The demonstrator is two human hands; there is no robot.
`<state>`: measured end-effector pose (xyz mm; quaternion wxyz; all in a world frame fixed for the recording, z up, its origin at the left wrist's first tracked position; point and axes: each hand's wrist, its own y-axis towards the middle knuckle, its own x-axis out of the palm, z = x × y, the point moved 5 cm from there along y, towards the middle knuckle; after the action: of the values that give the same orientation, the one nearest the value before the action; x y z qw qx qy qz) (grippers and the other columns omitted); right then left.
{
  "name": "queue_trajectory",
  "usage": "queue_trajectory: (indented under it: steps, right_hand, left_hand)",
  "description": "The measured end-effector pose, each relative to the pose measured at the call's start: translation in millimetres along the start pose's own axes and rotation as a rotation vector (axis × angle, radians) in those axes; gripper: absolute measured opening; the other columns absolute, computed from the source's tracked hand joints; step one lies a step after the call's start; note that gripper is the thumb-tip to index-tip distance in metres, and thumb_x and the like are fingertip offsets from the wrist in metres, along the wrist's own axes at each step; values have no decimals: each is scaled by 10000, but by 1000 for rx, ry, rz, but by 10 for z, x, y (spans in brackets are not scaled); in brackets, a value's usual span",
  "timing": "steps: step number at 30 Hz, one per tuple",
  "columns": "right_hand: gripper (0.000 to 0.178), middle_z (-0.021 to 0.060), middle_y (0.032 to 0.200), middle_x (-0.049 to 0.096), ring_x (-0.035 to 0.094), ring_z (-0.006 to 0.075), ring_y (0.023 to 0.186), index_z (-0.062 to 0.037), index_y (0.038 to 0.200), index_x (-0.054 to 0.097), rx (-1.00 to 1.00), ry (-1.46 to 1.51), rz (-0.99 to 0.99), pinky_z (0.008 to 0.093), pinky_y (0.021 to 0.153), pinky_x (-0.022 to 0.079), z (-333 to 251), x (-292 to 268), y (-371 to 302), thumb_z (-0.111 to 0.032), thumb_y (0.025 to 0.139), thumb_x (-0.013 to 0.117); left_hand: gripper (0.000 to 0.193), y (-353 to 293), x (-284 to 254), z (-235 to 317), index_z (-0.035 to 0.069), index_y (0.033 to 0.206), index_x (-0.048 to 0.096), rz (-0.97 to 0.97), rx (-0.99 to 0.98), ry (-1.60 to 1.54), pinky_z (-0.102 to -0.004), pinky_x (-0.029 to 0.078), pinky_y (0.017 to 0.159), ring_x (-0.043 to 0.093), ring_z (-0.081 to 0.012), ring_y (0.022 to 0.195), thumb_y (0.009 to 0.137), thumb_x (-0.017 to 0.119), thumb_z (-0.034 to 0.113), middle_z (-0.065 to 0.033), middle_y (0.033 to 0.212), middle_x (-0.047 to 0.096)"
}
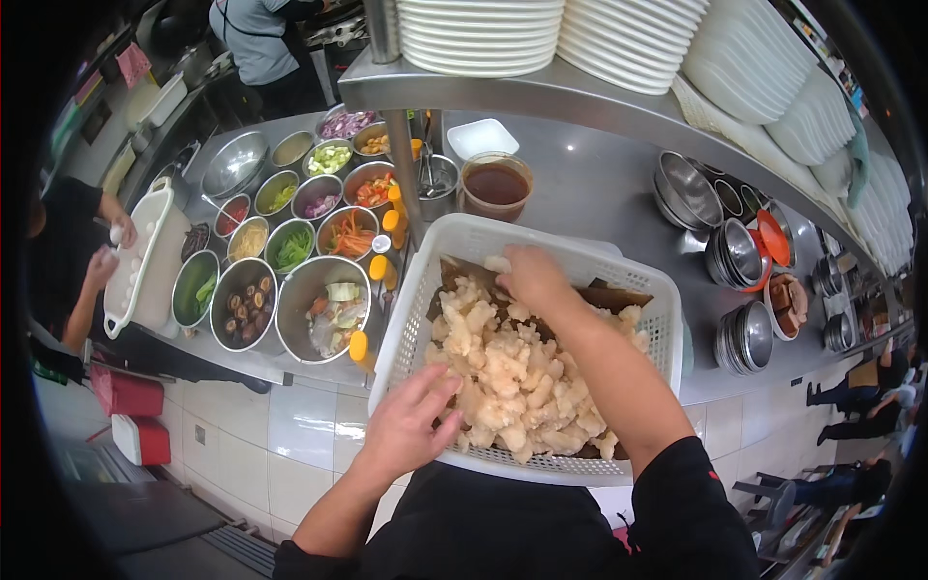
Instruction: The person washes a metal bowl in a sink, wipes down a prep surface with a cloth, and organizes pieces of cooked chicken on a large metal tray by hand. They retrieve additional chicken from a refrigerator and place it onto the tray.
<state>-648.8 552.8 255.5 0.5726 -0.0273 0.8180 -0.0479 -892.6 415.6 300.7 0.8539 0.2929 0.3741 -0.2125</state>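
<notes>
Basket (pixel 389 362), white, perforated: my landmark, viewed from afar through the head camera.

Left hand (pixel 411 425): over the basket's near left side, beside the heap; fingers apart, slightly curled, nothing seen gripped.

Pieces (pixel 522 377), pale, lumpy, many: heaped inside the basket.

Right hand (pixel 536 280): at the basket's far side, one piece at its fingertips; whether they were clamped on it, I could not tell.

Liner (pixel 614 298), brown: inside the basket, partly beneath the pieces.

Step, as I judged it: picking through the heap by hand. The next move, to my mind, called for a light right-hand pinch, so no lump crumbled.

Pot (pixel 290 333): left of the basket.
Bowls (pixel 688 188), steel: right of it.
Tub (pixel 497 184), dark liquid: just beyond it.
Plates (pixel 483 39), stacked: farther beyond.
</notes>
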Motion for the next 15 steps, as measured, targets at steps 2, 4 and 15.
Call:
queue_trajectory:
  steps: [2, 4, 15]
  right_hand:
    - [258, 218, 1090, 606, 634, 406, 920, -28, 1069, 597, -21, -21, 54, 488, 830, 517, -110, 90, -43, -203, 880, 615]
    - [265, 212, 1111, 593, 634, 407, 922, -32, 1076, 589, -14, -74, 30, 487, 826, 519, -131, 132, -55, -199, 873, 621]
    - [380, 223, 1052, 663, 660, 360, 932, -20, 1120, 615, 94, 380, 224, 426, 807, 518, 235, -621, -748, -201, 793, 684]
  left_hand:
    - [391, -52, -17, -20, 74, 1131, 648, 23, -18, -28, -396, 539, 822, 644, -309, 1002, 763, 751, 159, -131, 1206, 609]
    - [384, -45, -12, -32, 78, 1126, 651, 47, -20, -22, -393, 541, 814, 647, -301, 991, 764, 749, 163, -122, 1197, 616]
    - [351, -46, 7, -31, 76, 1117, 648, -27, -24, -18, -396, 540, 800, 650, -289, 976, 799, 720, 206, -111, 1158, 635]
